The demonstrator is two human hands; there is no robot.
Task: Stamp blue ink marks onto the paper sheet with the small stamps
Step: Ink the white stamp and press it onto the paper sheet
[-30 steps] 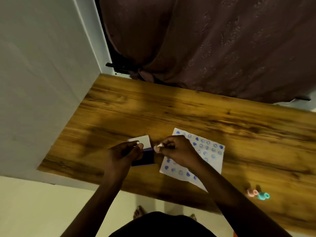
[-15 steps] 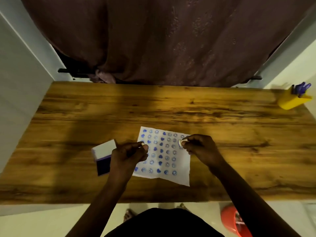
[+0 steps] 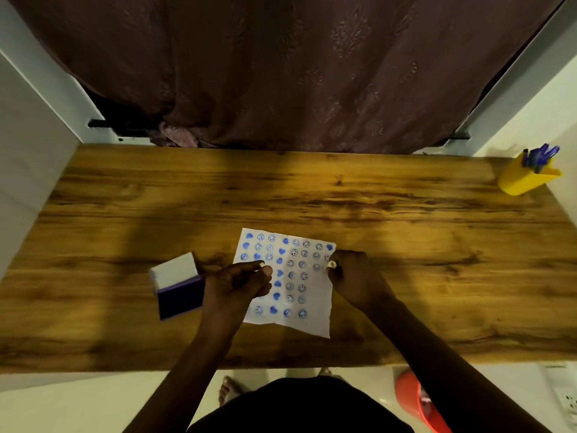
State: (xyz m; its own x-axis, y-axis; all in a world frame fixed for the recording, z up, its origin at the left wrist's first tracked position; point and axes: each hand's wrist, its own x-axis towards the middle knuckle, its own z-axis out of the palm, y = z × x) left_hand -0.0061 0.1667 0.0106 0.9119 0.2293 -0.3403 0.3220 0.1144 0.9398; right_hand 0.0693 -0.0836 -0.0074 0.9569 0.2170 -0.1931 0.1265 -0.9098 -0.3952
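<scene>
A white paper sheet (image 3: 313,323) lies on the wooden table (image 3: 406,229), covered with rows of blue hearts and smiley marks. My right hand (image 3: 352,279) pinches a small pale stamp (image 3: 331,264) and holds it down at the sheet's upper right edge. My left hand (image 3: 237,282) rests with curled fingers on the sheet's left edge; nothing shows in it. Just left of that hand sits an open ink pad (image 3: 181,296), dark blue inside with its white lid (image 3: 176,270) raised.
A yellow pen holder (image 3: 524,179) with blue pens stands at the table's far right corner. A dark curtain (image 3: 281,73) hangs behind the table and white walls close both sides. A red object (image 3: 412,398) lies on the floor by my right arm.
My right hand left the ink pad and carried the stamp onto the paper's right edge. My left hand let go of the pad and settled on the sheet. The view swung right.
</scene>
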